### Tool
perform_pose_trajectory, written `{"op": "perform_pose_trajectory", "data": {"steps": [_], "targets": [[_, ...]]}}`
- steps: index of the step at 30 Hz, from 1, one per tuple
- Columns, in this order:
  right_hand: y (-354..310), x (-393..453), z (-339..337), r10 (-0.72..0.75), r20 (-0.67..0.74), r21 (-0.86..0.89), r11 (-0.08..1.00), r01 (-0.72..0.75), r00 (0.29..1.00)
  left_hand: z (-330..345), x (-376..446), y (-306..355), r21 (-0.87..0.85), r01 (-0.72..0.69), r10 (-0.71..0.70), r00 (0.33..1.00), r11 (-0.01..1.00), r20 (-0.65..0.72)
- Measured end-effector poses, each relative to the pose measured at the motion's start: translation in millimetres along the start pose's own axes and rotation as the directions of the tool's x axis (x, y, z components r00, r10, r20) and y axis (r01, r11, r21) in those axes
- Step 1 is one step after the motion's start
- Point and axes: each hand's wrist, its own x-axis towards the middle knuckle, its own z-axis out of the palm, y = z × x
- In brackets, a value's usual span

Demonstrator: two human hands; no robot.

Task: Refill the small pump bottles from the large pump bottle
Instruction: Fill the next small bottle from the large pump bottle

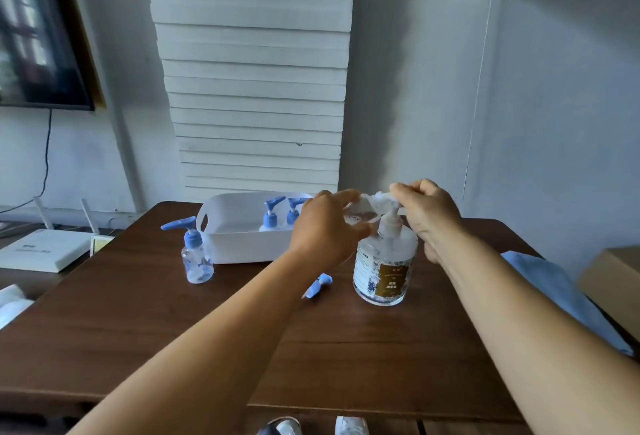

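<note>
The large clear pump bottle (384, 268) with a brown label stands on the dark wooden table (173, 330). My right hand (427, 212) rests curled on its white pump head. My left hand (325, 226) grips a small clear bottle (362, 212) with no cap, held tilted at the pump's spout. That bottle's blue pump cap (317, 287) lies on the table under my left wrist. Another small bottle with a blue pump (195, 258) stands to the left. Two more blue-pump bottles (280, 216) stand in the white basket (235, 244).
A white router box (41, 249) sits on a lower surface at the left. A light blue cloth (554, 289) and a cardboard box (613, 282) lie at the table's right edge. A stack of white panels leans on the wall behind.
</note>
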Motion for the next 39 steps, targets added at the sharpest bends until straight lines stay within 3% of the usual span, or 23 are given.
{"op": "perform_pose_trajectory", "data": {"steps": [3,9,14,25,30,35,39], "targets": [[12,-4,8,0.040,-0.016,0.070,0.997,-0.039,0.999,4,-3,-6,-0.006,0.014,-0.014,1.000,1.000,0.022],[-4,2,-1,0.036,0.031,0.032,0.999,-0.037,0.999,-4,1,2,0.013,-0.009,0.009,1.000,1.000,0.009],[14,-4,10,0.073,-0.025,0.109,0.992,-0.070,0.997,2,-4,-3,0.011,-0.001,0.000,1.000,1.000,0.024],[11,-6,7,-0.003,-0.036,0.022,1.000,0.003,0.999,1,-6,-1,0.004,0.011,-0.011,0.999,1.000,0.033],[-3,1,-2,-0.104,-0.022,-0.122,0.987,0.100,0.994,-4,-3,2,0.001,-0.002,0.002,1.000,1.000,0.017],[9,-3,3,-0.082,-0.052,-0.029,0.996,0.080,0.995,0,-2,0,0.024,-0.005,0.004,1.000,1.000,0.025],[8,-3,6,-0.075,-0.050,-0.074,0.995,0.071,0.996,-2,-5,-2,-0.001,0.008,-0.008,0.999,1.000,0.033]]}}
